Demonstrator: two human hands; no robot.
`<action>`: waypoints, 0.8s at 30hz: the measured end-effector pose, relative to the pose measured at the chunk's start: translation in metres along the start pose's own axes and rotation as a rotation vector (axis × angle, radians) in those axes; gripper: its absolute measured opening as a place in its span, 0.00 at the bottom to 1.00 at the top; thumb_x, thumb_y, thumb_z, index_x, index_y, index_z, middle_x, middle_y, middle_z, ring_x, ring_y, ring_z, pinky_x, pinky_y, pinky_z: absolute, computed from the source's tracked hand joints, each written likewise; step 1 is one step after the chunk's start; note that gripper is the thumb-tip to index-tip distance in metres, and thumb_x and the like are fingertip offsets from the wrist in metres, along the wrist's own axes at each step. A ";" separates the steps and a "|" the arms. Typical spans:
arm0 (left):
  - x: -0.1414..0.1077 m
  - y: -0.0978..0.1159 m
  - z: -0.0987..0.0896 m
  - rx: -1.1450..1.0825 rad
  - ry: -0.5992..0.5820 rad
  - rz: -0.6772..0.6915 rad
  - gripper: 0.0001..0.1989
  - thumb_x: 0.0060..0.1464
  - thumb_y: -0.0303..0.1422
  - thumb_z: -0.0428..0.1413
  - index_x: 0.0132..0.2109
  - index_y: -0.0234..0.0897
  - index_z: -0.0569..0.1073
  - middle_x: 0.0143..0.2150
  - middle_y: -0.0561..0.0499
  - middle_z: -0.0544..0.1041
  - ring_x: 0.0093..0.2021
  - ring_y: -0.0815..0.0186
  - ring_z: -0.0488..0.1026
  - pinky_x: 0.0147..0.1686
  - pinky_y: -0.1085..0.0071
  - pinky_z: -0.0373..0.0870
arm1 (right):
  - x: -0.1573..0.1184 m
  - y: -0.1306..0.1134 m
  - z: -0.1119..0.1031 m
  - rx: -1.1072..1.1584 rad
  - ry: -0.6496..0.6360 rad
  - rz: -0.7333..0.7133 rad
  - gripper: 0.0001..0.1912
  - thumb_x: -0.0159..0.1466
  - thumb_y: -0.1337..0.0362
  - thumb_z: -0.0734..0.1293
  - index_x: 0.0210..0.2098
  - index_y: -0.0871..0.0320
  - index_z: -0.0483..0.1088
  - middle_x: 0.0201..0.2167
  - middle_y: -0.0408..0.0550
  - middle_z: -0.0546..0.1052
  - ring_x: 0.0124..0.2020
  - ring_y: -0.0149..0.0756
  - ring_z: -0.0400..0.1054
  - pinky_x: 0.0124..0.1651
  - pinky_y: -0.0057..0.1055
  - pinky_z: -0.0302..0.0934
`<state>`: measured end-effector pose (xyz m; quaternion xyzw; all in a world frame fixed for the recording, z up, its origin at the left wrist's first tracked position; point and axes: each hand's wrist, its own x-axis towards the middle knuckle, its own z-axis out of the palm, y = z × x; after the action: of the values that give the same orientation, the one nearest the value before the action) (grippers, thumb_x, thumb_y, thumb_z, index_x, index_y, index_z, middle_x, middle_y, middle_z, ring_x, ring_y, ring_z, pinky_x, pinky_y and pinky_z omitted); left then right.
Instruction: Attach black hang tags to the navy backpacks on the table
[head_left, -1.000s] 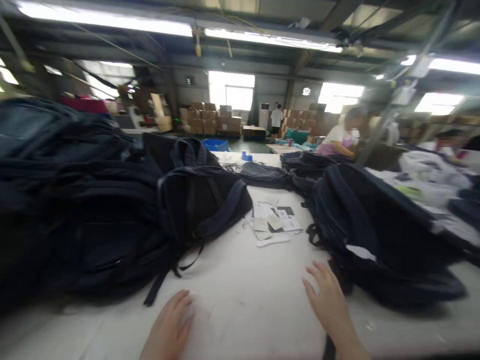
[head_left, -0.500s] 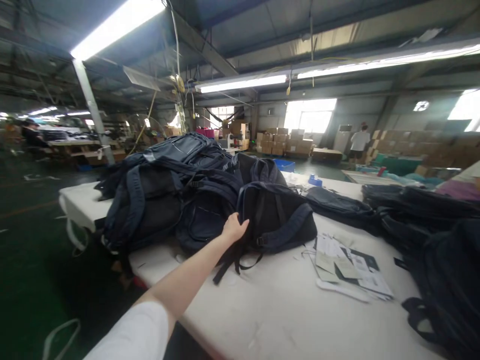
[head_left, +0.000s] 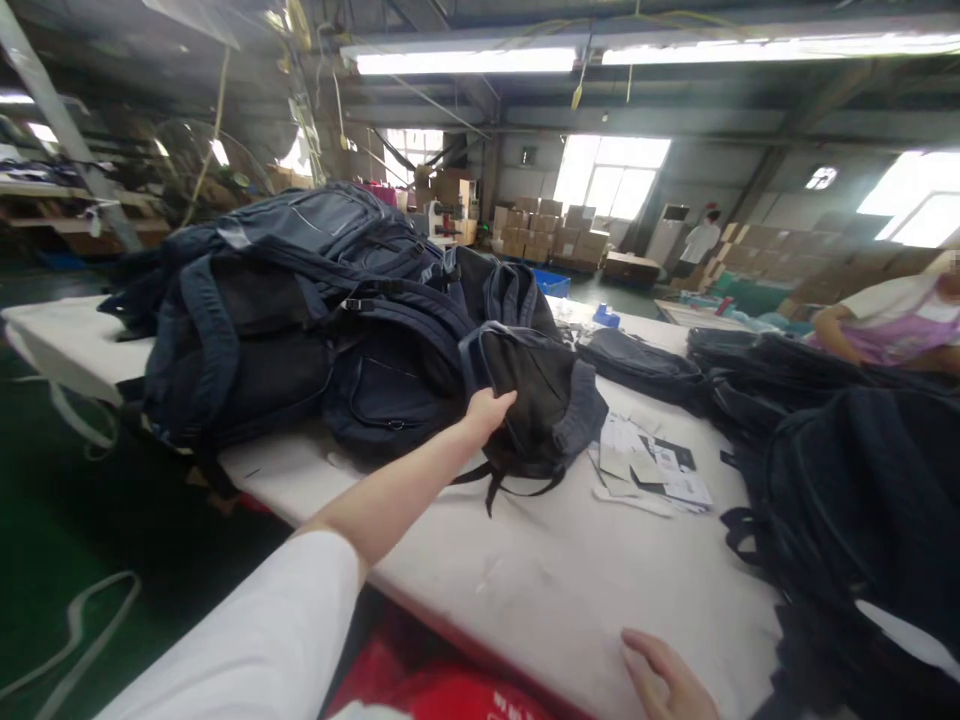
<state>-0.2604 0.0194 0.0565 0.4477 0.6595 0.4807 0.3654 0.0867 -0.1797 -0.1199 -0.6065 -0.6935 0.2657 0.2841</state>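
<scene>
My left hand [head_left: 489, 412] is closed on the edge of a dark blue and black backpack [head_left: 536, 400] near the middle of the white table [head_left: 555, 590]. Straps of this backpack trail over the tabletop. Left of it lies a heap of similar backpacks [head_left: 277, 330]. At the bottom, my right hand [head_left: 664, 675] is partly in view above the table's near part, fingers apart, holding nothing.
Papers and cards [head_left: 649, 465] lie right of the held backpack. More dark backpacks [head_left: 862, 500] fill the right side. A person in a pink apron [head_left: 900, 320] is behind them. Red material [head_left: 450, 685] shows below the table's near edge.
The view has tilted down and shifted right. The held backpack has turned and its near side has lifted a little. My right hand has come into view at the bottom.
</scene>
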 end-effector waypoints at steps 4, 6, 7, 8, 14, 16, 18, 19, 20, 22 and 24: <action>-0.091 -0.045 0.024 -0.349 -0.119 -0.105 0.18 0.59 0.41 0.54 0.50 0.33 0.73 0.49 0.41 0.79 0.42 0.60 0.78 0.35 0.69 0.77 | 0.002 -0.036 -0.006 0.256 0.097 0.167 0.26 0.64 0.45 0.58 0.46 0.57 0.76 0.48 0.54 0.78 0.51 0.45 0.72 0.54 0.41 0.67; -0.132 -0.076 0.030 -0.521 -0.144 -0.268 0.19 0.55 0.41 0.58 0.49 0.33 0.73 0.50 0.41 0.78 0.44 0.59 0.78 0.35 0.69 0.77 | 0.008 -0.053 -0.010 0.417 0.129 0.196 0.30 0.66 0.44 0.55 0.49 0.60 0.74 0.47 0.57 0.78 0.50 0.44 0.72 0.51 0.40 0.68; -0.149 -0.091 0.032 -0.564 -0.154 -0.355 0.20 0.54 0.41 0.60 0.49 0.33 0.73 0.50 0.40 0.78 0.45 0.59 0.77 0.34 0.69 0.77 | 0.012 -0.060 -0.011 0.455 0.146 0.209 0.30 0.65 0.43 0.55 0.49 0.61 0.73 0.45 0.57 0.78 0.47 0.44 0.72 0.48 0.39 0.69; -0.163 -0.104 0.032 -0.564 -0.168 -0.431 0.20 0.53 0.42 0.60 0.48 0.33 0.73 0.51 0.40 0.78 0.45 0.59 0.77 0.34 0.69 0.76 | 0.016 -0.065 -0.012 0.467 0.160 0.224 0.31 0.65 0.42 0.56 0.48 0.61 0.73 0.42 0.56 0.79 0.43 0.43 0.73 0.44 0.37 0.69; -0.196 -0.119 0.013 -0.204 -0.776 -0.542 0.31 0.55 0.57 0.48 0.31 0.29 0.74 0.34 0.37 0.80 0.29 0.63 0.76 0.28 0.70 0.71 | 0.040 -0.086 -0.015 0.184 0.126 0.268 0.26 0.57 0.40 0.65 0.29 0.60 0.73 0.21 0.45 0.72 0.24 0.35 0.64 0.27 0.30 0.57; -0.198 -0.104 0.003 -0.014 -1.028 -0.344 0.31 0.57 0.56 0.46 0.31 0.30 0.75 0.34 0.39 0.80 0.31 0.62 0.77 0.31 0.69 0.70 | 0.047 -0.094 -0.016 0.134 0.119 0.238 0.23 0.54 0.43 0.69 0.24 0.59 0.70 0.16 0.41 0.67 0.21 0.32 0.60 0.25 0.29 0.52; -0.200 -0.084 -0.005 0.181 -1.068 -0.024 0.26 0.59 0.52 0.46 0.36 0.33 0.77 0.37 0.43 0.81 0.35 0.62 0.76 0.35 0.68 0.69 | 0.054 -0.105 -0.018 0.246 0.143 0.205 0.21 0.53 0.46 0.71 0.24 0.58 0.69 0.16 0.40 0.67 0.21 0.31 0.59 0.25 0.28 0.52; -0.201 -0.075 -0.008 0.272 -1.019 0.129 0.24 0.59 0.50 0.47 0.38 0.35 0.77 0.37 0.45 0.81 0.36 0.62 0.76 0.36 0.68 0.68 | 0.059 -0.113 -0.020 0.363 0.161 0.197 0.19 0.53 0.48 0.72 0.26 0.59 0.70 0.18 0.41 0.69 0.22 0.31 0.61 0.26 0.27 0.53; -0.202 -0.066 -0.009 0.353 -0.949 0.253 0.22 0.59 0.49 0.49 0.39 0.36 0.77 0.36 0.46 0.80 0.35 0.62 0.75 0.36 0.69 0.67 | 0.064 -0.122 -0.022 0.505 0.173 0.196 0.18 0.53 0.49 0.72 0.29 0.59 0.71 0.21 0.42 0.73 0.24 0.32 0.63 0.27 0.27 0.56; -0.201 -0.050 -0.009 0.470 -0.785 0.396 0.21 0.57 0.50 0.51 0.39 0.37 0.77 0.32 0.48 0.79 0.32 0.63 0.74 0.33 0.69 0.65 | 0.074 -0.143 -0.028 0.805 0.161 0.207 0.17 0.53 0.53 0.73 0.34 0.59 0.73 0.27 0.45 0.77 0.28 0.35 0.68 0.31 0.29 0.61; -0.195 -0.039 -0.005 0.514 -0.659 0.458 0.22 0.54 0.53 0.53 0.38 0.36 0.76 0.29 0.49 0.77 0.30 0.62 0.73 0.32 0.69 0.64 | 0.083 -0.165 -0.033 1.033 0.139 0.223 0.14 0.53 0.56 0.73 0.35 0.58 0.74 0.28 0.45 0.78 0.28 0.35 0.70 0.32 0.30 0.63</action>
<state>-0.2098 -0.1710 0.0307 0.7860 0.4904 0.2026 0.3173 -0.0121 -0.1164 0.0267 -0.4738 -0.3830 0.5603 0.5611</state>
